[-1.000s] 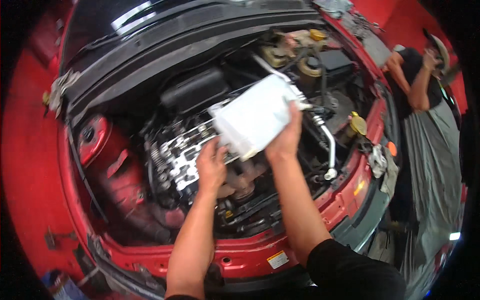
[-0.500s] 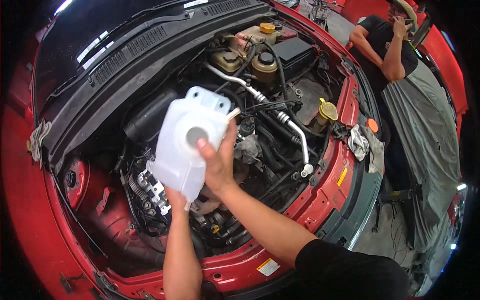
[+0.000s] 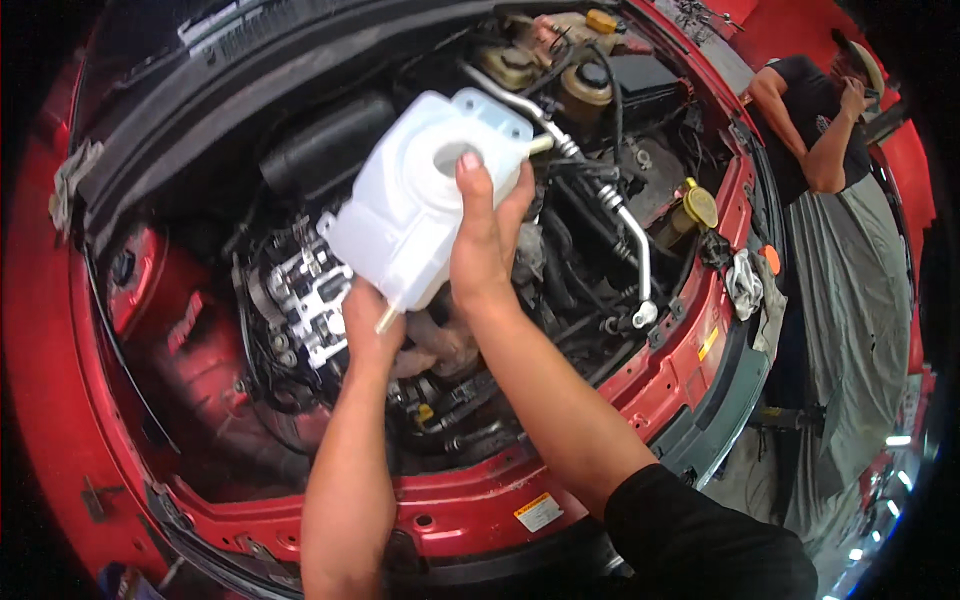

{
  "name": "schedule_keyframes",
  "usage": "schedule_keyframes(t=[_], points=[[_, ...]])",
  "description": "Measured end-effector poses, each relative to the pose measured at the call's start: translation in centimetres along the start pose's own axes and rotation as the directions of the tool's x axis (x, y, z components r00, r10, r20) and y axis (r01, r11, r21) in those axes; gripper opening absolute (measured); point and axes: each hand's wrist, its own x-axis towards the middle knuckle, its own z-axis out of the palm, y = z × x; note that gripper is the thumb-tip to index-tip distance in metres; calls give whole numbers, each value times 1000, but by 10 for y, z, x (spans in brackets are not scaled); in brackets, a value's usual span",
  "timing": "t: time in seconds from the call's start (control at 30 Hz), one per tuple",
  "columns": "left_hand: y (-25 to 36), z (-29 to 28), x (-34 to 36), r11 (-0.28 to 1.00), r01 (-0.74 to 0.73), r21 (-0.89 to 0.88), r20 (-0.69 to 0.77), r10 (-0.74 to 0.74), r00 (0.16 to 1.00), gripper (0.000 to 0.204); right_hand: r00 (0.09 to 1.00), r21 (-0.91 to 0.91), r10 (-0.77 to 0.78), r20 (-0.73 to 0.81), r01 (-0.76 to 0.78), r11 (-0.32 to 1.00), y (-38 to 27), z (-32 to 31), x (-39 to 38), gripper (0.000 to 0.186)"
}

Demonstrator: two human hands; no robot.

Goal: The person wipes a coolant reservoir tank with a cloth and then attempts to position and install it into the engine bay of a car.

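I hold a translucent white plastic coolant reservoir [image 3: 385,215] tilted above the open engine bay. My left hand [image 3: 370,325] grips its near lower end, next to a small spout; those fingers are mostly hidden underneath. On the right side, my right hand [image 3: 483,235] clasps the reservoir, its thumb at the round filler opening on top. Below and left of the reservoir lies the exposed top of the engine [image 3: 315,300], with bright metal parts.
Across the bay runs a silver metal pipe [image 3: 622,228]. A yellow-capped filler [image 3: 700,204] and grey rags [image 3: 745,285] are at the right. The red front panel [image 3: 450,490] crosses nearest me. Another person [image 3: 815,130] stands at the far right, one hand raised near the head.
The reservoir has moved away from me and to the right in both hands, uncovering more of the engine top. The whole view has also shifted a little.
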Motion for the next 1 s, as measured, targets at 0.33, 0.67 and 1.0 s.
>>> schedule_keyframes(t=[0.33, 0.67, 1.0], points=[[-6, -3, 12, 999, 28, 36, -100, -25, 995, 35, 887, 179, -4, 463, -89, 980, 0, 0, 3, 70], [-24, -25, 38, 966, -171, 195, -460, 244, 854, 21, 868, 308, -11, 496, -165, 937, -6, 14, -36, 68], [16, -39, 15, 979, -155, 136, -412, 198, 889, 13, 781, 377, 206, 589, -492, 785, -11, 8, -26, 76]])
